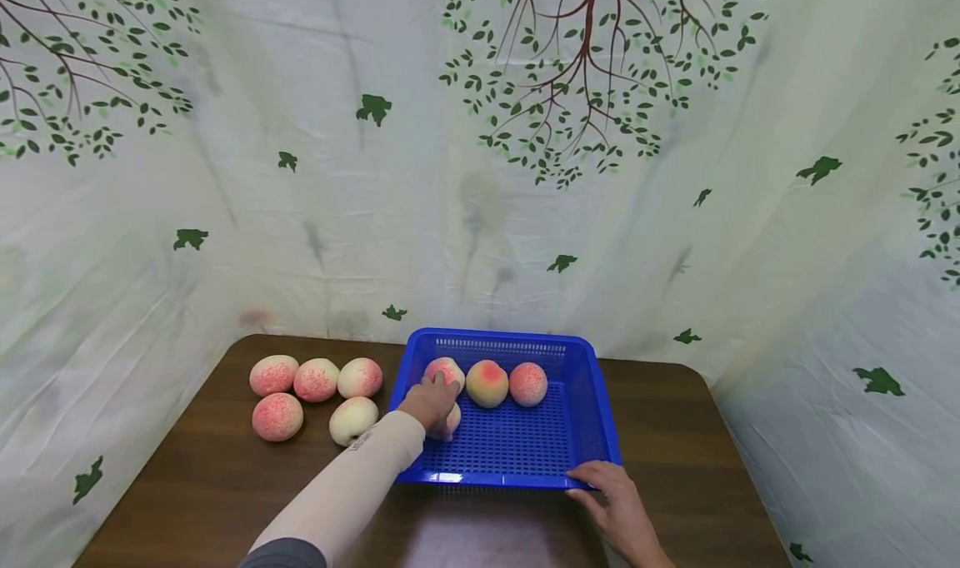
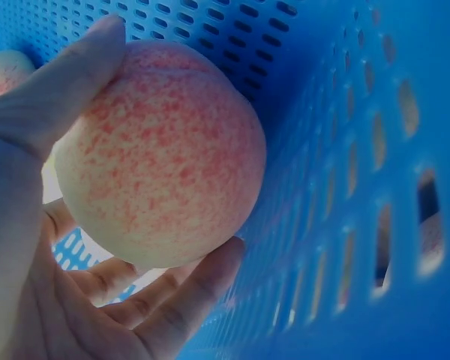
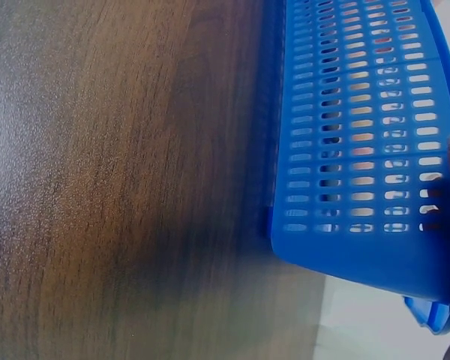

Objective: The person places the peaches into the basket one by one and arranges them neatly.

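My left hand (image 1: 431,403) is inside the blue plastic basket (image 1: 517,478), at its left side. Its thumb and fingers curl round a pink-speckled peach (image 2: 165,150), close to the slotted basket wall in the left wrist view. A speckled peach (image 1: 444,369) shows just beyond the fingers in the head view, with a yellow-orange peach (image 1: 487,385) and a redder peach (image 1: 528,384) in a row to its right. My right hand (image 1: 618,505) grips the basket's rim at the near right corner, thumb below and fingers on top; only its fingertips show in the right wrist view.
Left of the basket, several more peaches lie on the brown wooden table (image 1: 202,468), among them a pale peach (image 1: 353,421) nearest the basket and a red-speckled peach (image 1: 277,417). A leaf-printed curtain (image 1: 480,176) hangs behind and on both sides.
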`<control>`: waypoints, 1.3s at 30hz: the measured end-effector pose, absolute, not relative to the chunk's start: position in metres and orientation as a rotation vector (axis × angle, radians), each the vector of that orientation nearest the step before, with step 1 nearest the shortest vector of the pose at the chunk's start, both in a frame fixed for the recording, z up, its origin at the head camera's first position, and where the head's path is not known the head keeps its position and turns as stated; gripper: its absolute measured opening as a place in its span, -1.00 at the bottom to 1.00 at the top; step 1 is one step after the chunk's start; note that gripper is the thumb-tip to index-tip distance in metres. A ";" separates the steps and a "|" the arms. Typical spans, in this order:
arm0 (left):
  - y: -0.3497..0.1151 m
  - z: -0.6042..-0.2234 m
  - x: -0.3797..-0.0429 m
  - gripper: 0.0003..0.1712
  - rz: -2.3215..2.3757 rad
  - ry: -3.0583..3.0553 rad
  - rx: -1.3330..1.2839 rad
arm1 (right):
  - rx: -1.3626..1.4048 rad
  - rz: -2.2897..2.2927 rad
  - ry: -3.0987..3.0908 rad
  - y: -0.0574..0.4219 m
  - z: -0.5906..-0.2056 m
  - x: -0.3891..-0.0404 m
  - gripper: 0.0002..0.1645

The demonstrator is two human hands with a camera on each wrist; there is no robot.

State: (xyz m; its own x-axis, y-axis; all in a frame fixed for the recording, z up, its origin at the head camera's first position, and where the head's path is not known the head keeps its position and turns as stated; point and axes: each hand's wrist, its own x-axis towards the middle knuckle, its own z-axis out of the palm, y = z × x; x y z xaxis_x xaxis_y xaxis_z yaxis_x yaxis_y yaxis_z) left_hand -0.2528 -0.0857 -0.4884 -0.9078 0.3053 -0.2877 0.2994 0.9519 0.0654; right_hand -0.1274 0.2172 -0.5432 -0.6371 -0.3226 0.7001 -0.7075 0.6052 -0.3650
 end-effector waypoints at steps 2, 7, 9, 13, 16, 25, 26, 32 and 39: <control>-0.085 -0.486 -0.251 -0.19 0.038 2.813 0.436 | 0.803 0.860 -2.256 0.217 -0.543 -0.127 -0.59; -0.084 -0.482 -0.249 -0.18 0.051 2.784 0.422 | 0.791 0.855 -2.268 0.216 -0.543 -0.127 -0.59; -0.085 -0.482 -0.250 -0.17 0.043 2.772 0.419 | 0.790 0.854 -2.267 0.216 -0.543 -0.127 -0.59; -0.088 -0.485 -0.250 -0.24 0.016 2.767 0.423 | 0.802 0.855 -2.264 0.216 -0.543 -0.127 -0.59; -0.090 -0.486 -0.251 -0.32 -0.010 2.770 0.453 | 0.805 0.857 -2.261 0.216 -0.543 -0.126 -0.59; -0.094 -0.480 -0.250 -0.46 -0.001 2.773 0.510 | 0.814 0.864 -2.244 0.215 -0.543 -0.126 -0.57; -0.095 -0.480 -0.250 -0.46 0.004 2.775 0.506 | 0.815 0.863 -2.242 0.215 -0.543 -0.126 -0.57; -0.095 -0.475 -0.246 -0.42 0.033 2.775 0.453 | 0.821 0.871 -2.229 0.215 -0.544 -0.126 -0.56; -0.098 -0.463 -0.252 -0.39 0.126 2.706 0.416 | 0.829 0.873 -2.211 0.215 -0.544 -0.126 -0.56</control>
State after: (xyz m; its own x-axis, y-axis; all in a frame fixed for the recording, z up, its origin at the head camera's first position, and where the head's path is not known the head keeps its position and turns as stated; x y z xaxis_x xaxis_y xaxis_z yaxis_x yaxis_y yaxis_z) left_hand -0.2515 -0.0976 -0.4635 -0.8766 0.3056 -0.3718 0.2698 0.9517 0.1463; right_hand -0.1263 0.2154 -0.5443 -0.6149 -0.3209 0.7204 -0.7265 0.5857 -0.3592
